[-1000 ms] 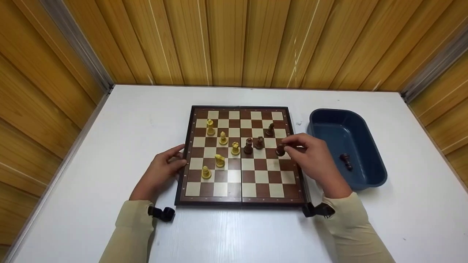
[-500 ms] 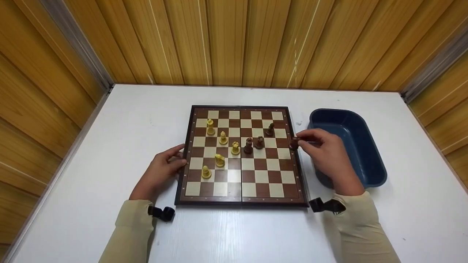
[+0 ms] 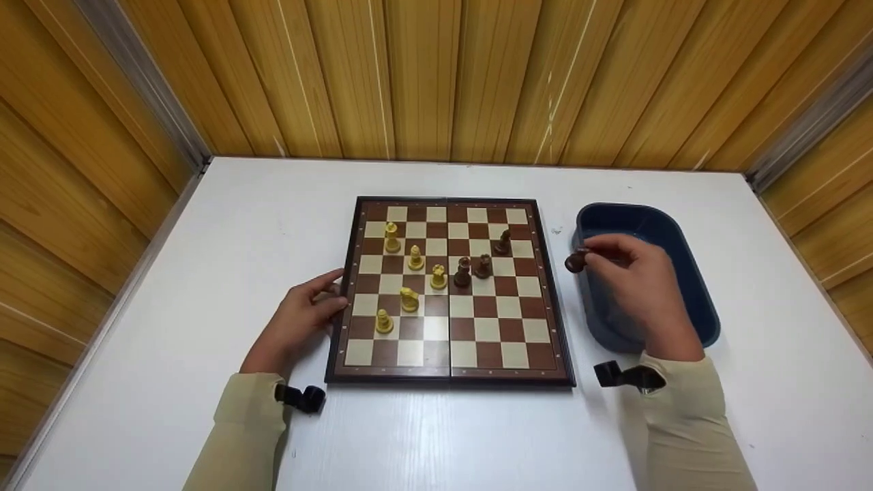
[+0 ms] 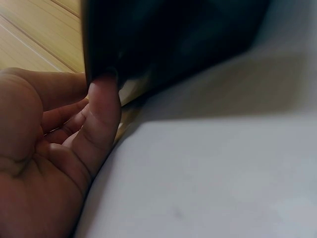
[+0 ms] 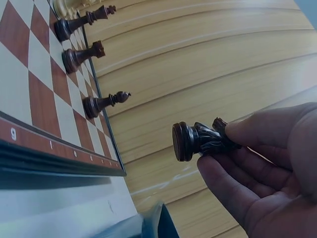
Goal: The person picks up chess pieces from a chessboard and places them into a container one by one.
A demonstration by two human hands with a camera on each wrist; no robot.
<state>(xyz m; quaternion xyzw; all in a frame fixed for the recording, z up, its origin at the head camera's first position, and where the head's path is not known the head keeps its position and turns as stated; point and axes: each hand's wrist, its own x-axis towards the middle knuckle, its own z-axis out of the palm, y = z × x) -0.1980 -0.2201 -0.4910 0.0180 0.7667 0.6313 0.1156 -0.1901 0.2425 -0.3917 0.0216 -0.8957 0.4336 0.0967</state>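
My right hand (image 3: 638, 286) pinches a dark brown chess knight (image 5: 200, 141) between thumb and fingers. The knight is tipped on its side in the air, its base toward the chessboard (image 3: 477, 351), over the near-left rim of the blue tub (image 3: 699, 293). At the board's left edge my left hand (image 3: 307, 314) grips the frame, thumb against it in the left wrist view. On the board stand a brown king (image 3: 462, 274), a brown rook (image 3: 483, 267) and a brown bishop (image 3: 503, 243). Several yellow pieces stand on the left half, among them a yellow knight (image 3: 409, 300).
The board lies unfolded on a white table (image 3: 382, 436), the tub just to its right. A wood-panelled wall (image 3: 423, 82) rises behind the table, with more panels on both sides. My right hand and forearm cover part of the tub.
My right hand has carried the brown knight rightward, off the board's right side and out to the tub. It now hides the dark piece seen lying in the tub. The left hand stays put.
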